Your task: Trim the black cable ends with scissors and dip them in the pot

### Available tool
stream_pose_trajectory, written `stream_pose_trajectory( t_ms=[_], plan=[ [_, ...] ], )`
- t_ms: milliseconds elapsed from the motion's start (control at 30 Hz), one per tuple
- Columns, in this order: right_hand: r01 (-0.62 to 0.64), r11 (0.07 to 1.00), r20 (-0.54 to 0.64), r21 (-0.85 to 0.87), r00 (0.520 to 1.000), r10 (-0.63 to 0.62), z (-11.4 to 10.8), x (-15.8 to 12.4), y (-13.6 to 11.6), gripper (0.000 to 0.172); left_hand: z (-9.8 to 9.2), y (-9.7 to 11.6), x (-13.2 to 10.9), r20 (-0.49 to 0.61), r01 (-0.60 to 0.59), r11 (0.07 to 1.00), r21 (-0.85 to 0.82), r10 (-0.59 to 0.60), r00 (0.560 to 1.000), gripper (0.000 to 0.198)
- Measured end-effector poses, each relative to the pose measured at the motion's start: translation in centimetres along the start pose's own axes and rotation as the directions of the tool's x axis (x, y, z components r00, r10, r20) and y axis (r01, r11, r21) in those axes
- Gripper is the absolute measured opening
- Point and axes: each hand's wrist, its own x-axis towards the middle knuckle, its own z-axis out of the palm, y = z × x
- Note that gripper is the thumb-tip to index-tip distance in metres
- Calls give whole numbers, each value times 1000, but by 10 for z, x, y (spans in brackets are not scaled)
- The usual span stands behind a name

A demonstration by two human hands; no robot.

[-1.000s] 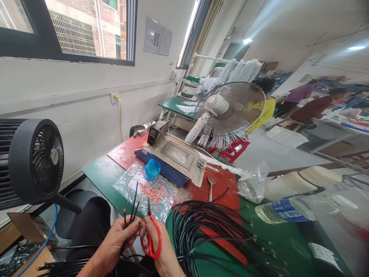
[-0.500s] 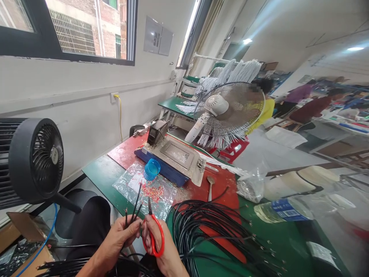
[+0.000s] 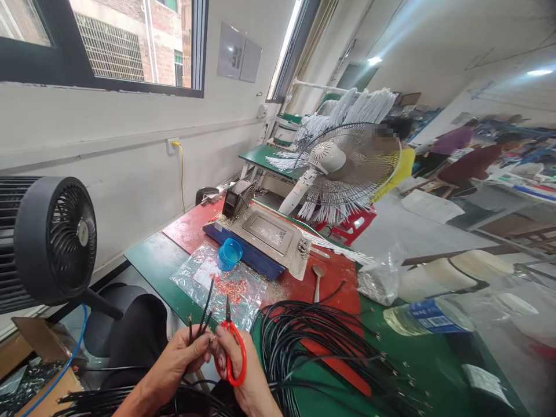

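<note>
Hands met low in the scene: the left hand [image 3: 186,350] pinched a small bunch of slim, black-sheathed cables [image 3: 207,307] that stood nearly upright, while the right hand [image 3: 233,352] was curled around red-handled scissors with dark metal blades [image 3: 228,314], tips pointing to twelve o'clock and apparently together. Its fingertips met those of the left around something small, probably a cable end, too covered to make out.

The work looked partway along. At three o'clock from the hands, a loose heap of glossy black cables [image 3: 295,341] arched across the smooth green bench top [image 3: 156,255], many far ends splayed into pale little tufts, which suggested those ends were done. The pinched bunch seemed under way, one tip showing coppery. A further bundle of black cables [image 3: 95,399] lay low at eight o'clock, beside the left forearm; whether it was finished or waiting could not be told.

At one o'clock, crumb-like red and yellow scraps [image 3: 230,289], seemingly offcuts, littered a crinkled, clear plastic bag [image 3: 182,281], near a translucent blue plastic cup [image 3: 230,255]. Beyond sat a blue, box-shaped appliance with a dusty grey top [image 3: 249,234]. A dull metal spoon [image 3: 317,284] lay at two o'clock on a flat red board [image 3: 339,278]; a ribbed black fan [image 3: 73,237] stood at ten.
</note>
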Motion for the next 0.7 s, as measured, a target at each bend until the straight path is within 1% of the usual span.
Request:
stream_pose_trajectory(
  t_ms=[100,200,300,400,500,567,600,633,667,700],
  plan=[
    [23,999,43,42,999,-25,-1,-1,1,51,0,0,0,-36,-9,1000,-6,9,999,32],
    [33,996,83,86,996,-40,-2,-3,4,45,-1,-3,0,-64,-19,1000,-10,18,998,33],
    [20,996,64,91,998,-26,-4,-4,8,41,-3,-7,0,-53,-24,1000,-10,24,998,32],
    [11,997,45,70,999,-14,-3,-2,9,43,-3,-8,-2,-29,-18,1000,-1,18,999,29],
    [12,999,29,38,999,-13,-2,0,9,46,-1,-5,-3,-41,-26,1000,-12,26,999,27],
    [47,996,-32,-72,998,-49,-3,0,10,47,2,-2,-3,-69,-49,997,-52,45,997,26],
    [94,979,-79,-179,991,-109,-4,-1,11,46,3,0,-2,-91,-54,994,-94,45,995,23],
    [160,936,-112,-314,973,-204,-6,-1,12,43,3,2,-2,-118,-47,987,-154,29,993,20],
    [243,854,-110,-459,939,-326,-9,-2,12,37,4,4,-2,-154,-34,974,-225,-1,988,17],
    [336,733,-64,-592,887,-458,-11,-2,13,28,4,5,-1,-188,-18,954,-300,-41,981,15]
  ],
)
